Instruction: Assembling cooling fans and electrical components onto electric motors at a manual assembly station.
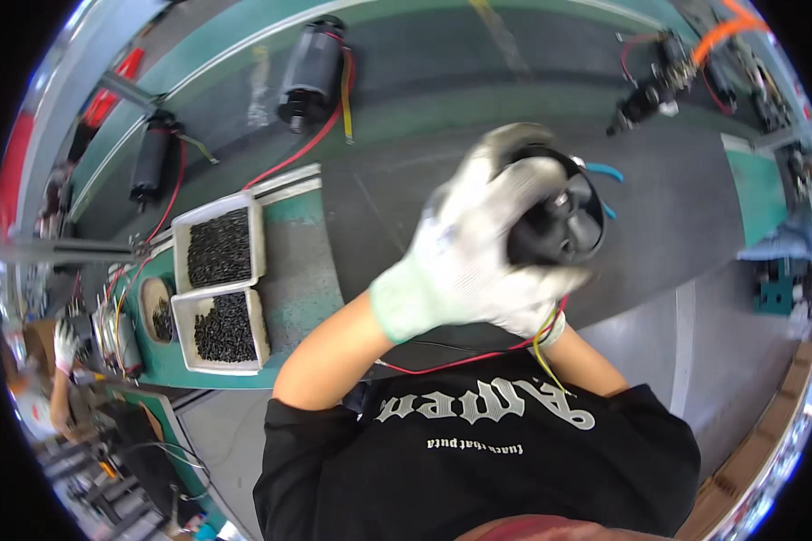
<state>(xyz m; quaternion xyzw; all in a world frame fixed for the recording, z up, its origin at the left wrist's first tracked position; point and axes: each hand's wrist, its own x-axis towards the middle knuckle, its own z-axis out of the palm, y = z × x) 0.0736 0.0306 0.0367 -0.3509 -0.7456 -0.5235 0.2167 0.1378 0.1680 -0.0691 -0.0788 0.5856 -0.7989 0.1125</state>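
My left hand (465, 243), in a white knitted glove, is closed around a black cylindrical motor (550, 230), its thumb and fingers on the rim. The motor's round end faces up and shows a shaft-like piece inside; motion blurs it a little. Red and yellow wires (543, 347) hang below toward my chest. Of my right hand (553, 330), also gloved, only a small part near the wrist shows under the left hand and the motor; its fingers are hidden. A blue-handled tool (603, 170) lies just behind the motor, partly covered.
To the left stand two white bins, an upper one (179, 248) and a lower one (179, 334), with small black parts, beside a smaller tray (146, 311). Similar motors (312, 72) (156, 155) lie farther back. A black power tool (645, 99) hangs from an orange hose. Another person's gloved hand (65, 344) is far left.
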